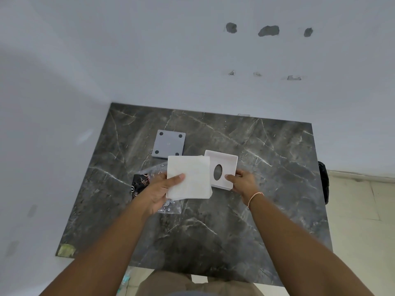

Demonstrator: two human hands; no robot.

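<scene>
My left hand [159,190] grips a square stack of white tissues [189,177] above the dark marble table [267,189], thumb on top near its left edge. My right hand [242,182] pinches the near edge of a white square box cover [223,167] with an oval opening, tilted up just right of the stack. A grey square base plate [168,146] with dark round pads at its corners lies flat behind the tissues.
A crumpled clear plastic wrapper with a black printed part [140,184] lies under my left hand. White walls close the table at the back and left. A black bag [323,180] hangs by the table's right edge, above a tiled floor.
</scene>
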